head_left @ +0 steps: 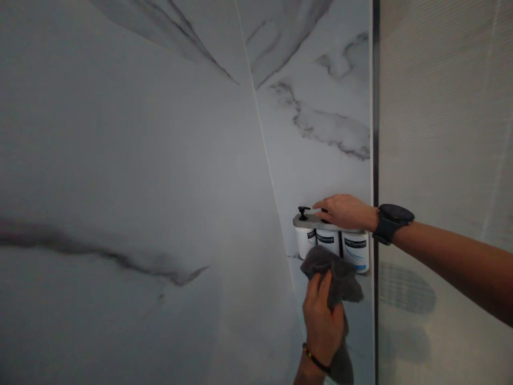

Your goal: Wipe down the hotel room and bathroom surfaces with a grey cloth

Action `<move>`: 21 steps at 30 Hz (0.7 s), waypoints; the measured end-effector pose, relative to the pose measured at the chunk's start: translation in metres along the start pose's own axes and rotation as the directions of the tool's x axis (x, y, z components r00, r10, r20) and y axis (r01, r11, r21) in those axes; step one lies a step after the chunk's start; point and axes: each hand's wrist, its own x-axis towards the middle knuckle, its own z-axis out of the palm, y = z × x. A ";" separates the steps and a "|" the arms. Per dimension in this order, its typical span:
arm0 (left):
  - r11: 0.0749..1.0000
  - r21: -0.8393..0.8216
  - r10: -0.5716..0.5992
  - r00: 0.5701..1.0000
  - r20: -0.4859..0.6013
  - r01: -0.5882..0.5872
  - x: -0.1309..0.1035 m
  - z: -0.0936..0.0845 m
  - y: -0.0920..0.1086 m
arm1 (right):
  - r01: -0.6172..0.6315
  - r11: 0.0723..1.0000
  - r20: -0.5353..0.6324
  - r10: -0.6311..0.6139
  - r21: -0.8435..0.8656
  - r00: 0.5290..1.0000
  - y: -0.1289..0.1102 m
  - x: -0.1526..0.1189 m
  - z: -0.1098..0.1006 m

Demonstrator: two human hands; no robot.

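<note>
Lower right: left hand [323, 326] is gripping grey cloth [347, 286], fingers closed into its folds, before white bottles [356, 254]. Beyond, right hand [347, 210] is spanning the holder [298, 221], fingers partly extended; its hold, wiping done and wiping left: cannot tell.

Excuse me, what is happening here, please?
A person's left hand holds a dark grey, soft cloth in front of three white labelled bottles, partly covering them. The bottles sit in a flat grey holder at a white marbled wall. The right hand, wearing a round black wristwatch, is over the holder's top, its fingers near a black pump. Whether the cloth touches the bottles is unclear.
</note>
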 end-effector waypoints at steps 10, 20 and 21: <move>0.975 -0.009 -0.213 0.933 -0.289 0.220 0.032 -0.059 -0.048 | -0.002 0.998 0.007 0.003 -0.070 1.000 -0.023 0.045 0.003; 0.990 0.090 -0.075 0.940 -0.333 0.111 0.082 -0.079 -0.032 | -0.051 0.994 -0.012 0.050 -0.101 0.999 -0.056 0.061 0.004; 0.994 0.086 -0.036 0.937 -0.348 0.070 0.094 -0.083 -0.027 | -0.041 0.995 -0.021 0.040 -0.088 0.999 -0.057 0.059 0.003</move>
